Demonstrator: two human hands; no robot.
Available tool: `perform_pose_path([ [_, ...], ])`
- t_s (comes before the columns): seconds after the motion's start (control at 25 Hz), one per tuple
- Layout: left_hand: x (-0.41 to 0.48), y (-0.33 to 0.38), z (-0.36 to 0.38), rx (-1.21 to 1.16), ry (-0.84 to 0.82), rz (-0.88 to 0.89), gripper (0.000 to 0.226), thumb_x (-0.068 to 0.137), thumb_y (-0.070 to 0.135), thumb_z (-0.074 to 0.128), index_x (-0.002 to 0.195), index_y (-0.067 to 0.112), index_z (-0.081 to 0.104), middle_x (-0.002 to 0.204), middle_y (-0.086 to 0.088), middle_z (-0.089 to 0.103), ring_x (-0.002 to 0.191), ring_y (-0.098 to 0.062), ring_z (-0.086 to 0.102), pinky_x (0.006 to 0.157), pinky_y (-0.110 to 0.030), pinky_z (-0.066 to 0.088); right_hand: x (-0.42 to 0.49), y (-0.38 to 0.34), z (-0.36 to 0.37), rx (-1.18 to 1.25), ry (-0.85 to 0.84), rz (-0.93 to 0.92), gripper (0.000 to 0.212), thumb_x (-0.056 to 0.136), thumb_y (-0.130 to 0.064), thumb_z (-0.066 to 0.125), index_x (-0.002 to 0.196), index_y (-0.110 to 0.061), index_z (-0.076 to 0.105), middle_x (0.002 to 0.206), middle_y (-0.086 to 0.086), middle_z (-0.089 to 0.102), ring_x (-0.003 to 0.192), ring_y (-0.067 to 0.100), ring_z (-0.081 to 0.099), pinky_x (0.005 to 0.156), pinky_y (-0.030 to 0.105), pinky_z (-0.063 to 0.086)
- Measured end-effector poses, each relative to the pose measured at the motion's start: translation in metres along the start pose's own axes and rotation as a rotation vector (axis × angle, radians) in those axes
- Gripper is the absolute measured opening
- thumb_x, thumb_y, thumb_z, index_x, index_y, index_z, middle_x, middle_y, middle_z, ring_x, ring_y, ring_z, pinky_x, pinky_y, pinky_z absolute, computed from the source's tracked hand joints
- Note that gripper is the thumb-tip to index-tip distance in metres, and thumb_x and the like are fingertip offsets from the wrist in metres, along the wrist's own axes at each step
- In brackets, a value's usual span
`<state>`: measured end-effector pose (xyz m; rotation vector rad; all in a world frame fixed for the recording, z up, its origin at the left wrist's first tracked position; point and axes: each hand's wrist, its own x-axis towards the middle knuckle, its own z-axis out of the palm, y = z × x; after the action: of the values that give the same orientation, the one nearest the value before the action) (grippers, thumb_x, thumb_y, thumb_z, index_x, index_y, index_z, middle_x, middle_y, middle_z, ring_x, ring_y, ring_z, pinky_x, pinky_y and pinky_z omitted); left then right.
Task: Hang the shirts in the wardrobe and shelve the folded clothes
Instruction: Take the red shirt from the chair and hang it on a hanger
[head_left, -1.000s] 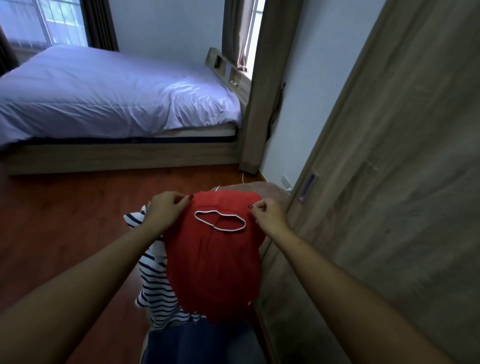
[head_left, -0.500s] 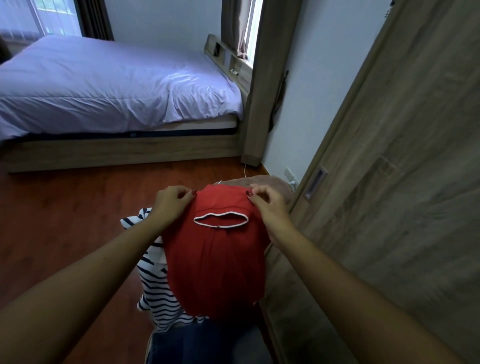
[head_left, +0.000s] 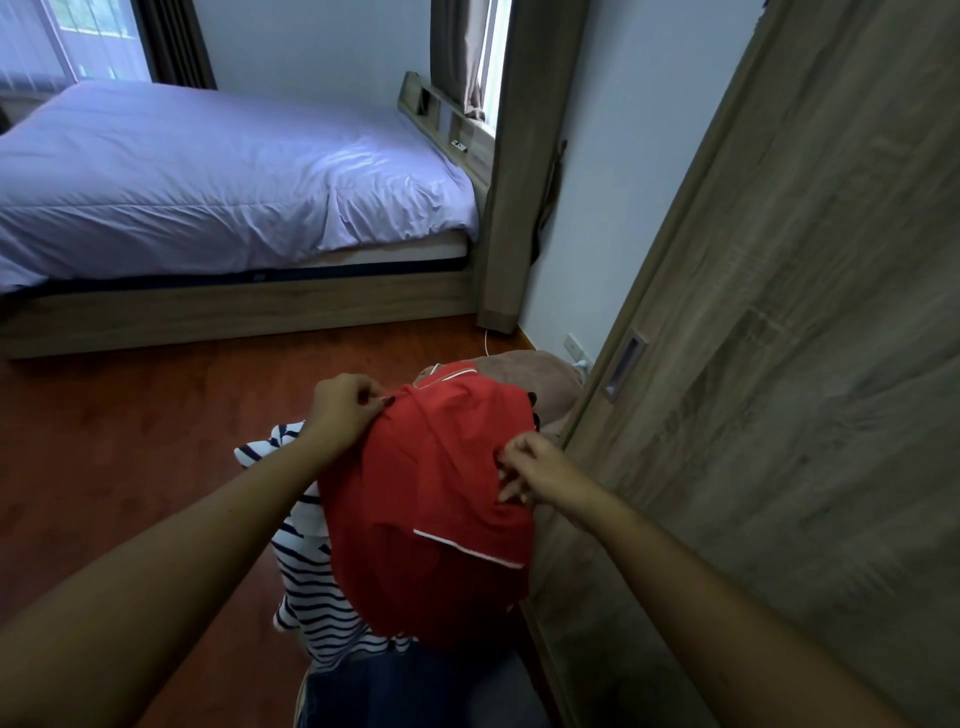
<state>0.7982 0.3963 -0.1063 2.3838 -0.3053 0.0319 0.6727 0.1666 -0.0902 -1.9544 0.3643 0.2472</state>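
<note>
Holding the red shirt (head_left: 431, 509) over the clothes pile, centre-near, just left of the wardrobe door (head_left: 779, 364). The left hand (head_left: 345, 410) pinches its far-left edge. The right hand (head_left: 535, 475) pinches a fold on its right side, fingers curled into the cloth.

Risks, judged:
- Two small pinches carry limp fabric, so a slack grip lets it sag or bunch.
- Lifting may drag the striped shirt (head_left: 311, 587) beneath it onto the floor (head_left: 130, 415).
- The door looks closed and both hands are occupied.

The long axis runs near-to-far, draped, with the far end higher. White piping shows at the far end and near-right; cannot tell which end is the collar.
</note>
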Motion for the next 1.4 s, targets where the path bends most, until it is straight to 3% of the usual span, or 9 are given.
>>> perform_pose_path([
  [0.2, -0.011, 0.003, -0.012, -0.266, 0.108, 0.193, 0.011, 0.087, 0.011, 0.062, 0.084, 0.020, 0.067, 0.088, 0.006, 0.069, 0.082, -0.010, 0.062, 0.075, -0.025, 0.050, 0.032, -0.042, 0.009, -0.063, 0.265, -0.101, 0.026, 0.089, -0.036, 0.058, 0.068, -0.022, 0.053, 0.065, -0.005, 0.054, 0.062, 0.010, 0.051, 0.057, 0.024, 0.037],
  [0.44, -0.057, 0.006, -0.024, -0.225, -0.044, 0.710, 0.012, 0.089, 0.019, 0.058, 0.088, 0.011, 0.067, 0.088, 0.004, 0.066, 0.085, -0.009, 0.062, 0.078, -0.022, 0.048, 0.020, -0.027, 0.002, 0.524, 0.348, -0.251, 0.023, 0.074, -0.017, 0.050, 0.053, -0.027, 0.053, 0.066, -0.004, 0.052, 0.071, 0.014, 0.045, 0.068, 0.034, 0.036],
  [0.56, -0.070, -0.005, -0.014, -0.059, -0.232, 0.829, 0.010, 0.092, 0.018, 0.056, 0.092, 0.015, 0.066, 0.092, 0.007, 0.062, 0.089, -0.004, 0.057, 0.081, -0.018, 0.045, 0.008, 0.005, -0.001, 0.379, 0.227, -0.057, 0.017, 0.086, -0.033, 0.051, 0.082, -0.028, 0.067, 0.080, -0.006, 0.061, 0.080, 0.014, 0.056, 0.076, 0.032, 0.041],
  [0.64, -0.070, -0.010, -0.010, -0.012, -0.296, 0.835, 0.011, 0.094, 0.020, 0.054, 0.094, 0.018, 0.065, 0.094, 0.008, 0.061, 0.091, 0.000, 0.054, 0.083, -0.013, 0.041, 0.013, 0.008, 0.002, 0.096, 0.194, -0.021, 0.031, 0.094, -0.041, 0.047, 0.104, -0.018, 0.065, 0.091, -0.003, 0.062, 0.086, 0.012, 0.056, 0.076, 0.029, 0.041],
  [0.72, -0.070, -0.011, -0.009, 0.022, -0.329, 0.840, 0.011, 0.095, 0.022, 0.053, 0.094, 0.020, 0.063, 0.095, 0.009, 0.060, 0.090, 0.000, 0.054, 0.083, -0.012, 0.040, 0.023, -0.006, 0.008, -0.030, 0.279, -0.101, 0.033, 0.092, -0.041, 0.053, 0.099, -0.012, 0.065, 0.088, -0.001, 0.063, 0.082, 0.012, 0.057, 0.068, 0.025, 0.041],
  [0.88, -0.070, -0.011, -0.011, -0.011, -0.357, 0.778, 0.008, 0.092, 0.019, 0.058, 0.093, 0.019, 0.067, 0.092, 0.010, 0.065, 0.087, 0.001, 0.060, 0.079, -0.016, 0.047, 0.038, -0.041, 0.021, 0.258, 0.289, 0.012, 0.009, 0.078, -0.016, 0.061, 0.076, -0.014, 0.069, 0.076, 0.005, 0.066, 0.077, 0.022, 0.058, 0.068, 0.027, 0.044],
  [1.16, -0.032, 0.032, -0.038, -0.516, 0.191, 0.188, 0.020, 0.096, 0.021, 0.051, 0.083, 0.016, 0.065, 0.072, 0.001, 0.063, 0.060, -0.005, 0.059, 0.057, -0.022, 0.047, -0.027, -0.097, -0.018, 0.654, 0.112, -0.235, 0.046, 0.070, 0.005, 0.033, 0.044, -0.017, 0.064, 0.048, -0.008, 0.059, 0.048, 0.006, 0.053, 0.053, 0.020, 0.044],
  [1.24, -0.021, 0.053, -0.041, -0.556, 0.076, 0.216, 0.001, 0.088, 0.029, 0.063, 0.089, 0.029, 0.064, 0.087, -0.003, 0.065, 0.075, -0.012, 0.064, 0.069, -0.028, 0.051, -0.050, -0.108, -0.037, 0.757, 0.069, -0.248, 0.051, 0.077, 0.003, 0.032, 0.038, -0.017, 0.058, 0.041, -0.008, 0.052, 0.040, 0.006, 0.049, 0.052, 0.021, 0.044],
  [1.4, -0.021, 0.092, -0.027, -0.134, -0.100, 0.478, 0.050, 0.069, 0.050, 0.068, 0.111, 0.025, 0.061, 0.112, 0.002, 0.063, 0.102, -0.012, 0.060, 0.091, -0.029, 0.048, -0.096, -0.116, -0.074, 0.918, 0.081, -0.255, 0.046, 0.079, -0.002, 0.035, 0.039, -0.017, 0.050, 0.038, -0.007, 0.044, 0.036, 0.007, 0.041, 0.043, 0.017, 0.041],
])
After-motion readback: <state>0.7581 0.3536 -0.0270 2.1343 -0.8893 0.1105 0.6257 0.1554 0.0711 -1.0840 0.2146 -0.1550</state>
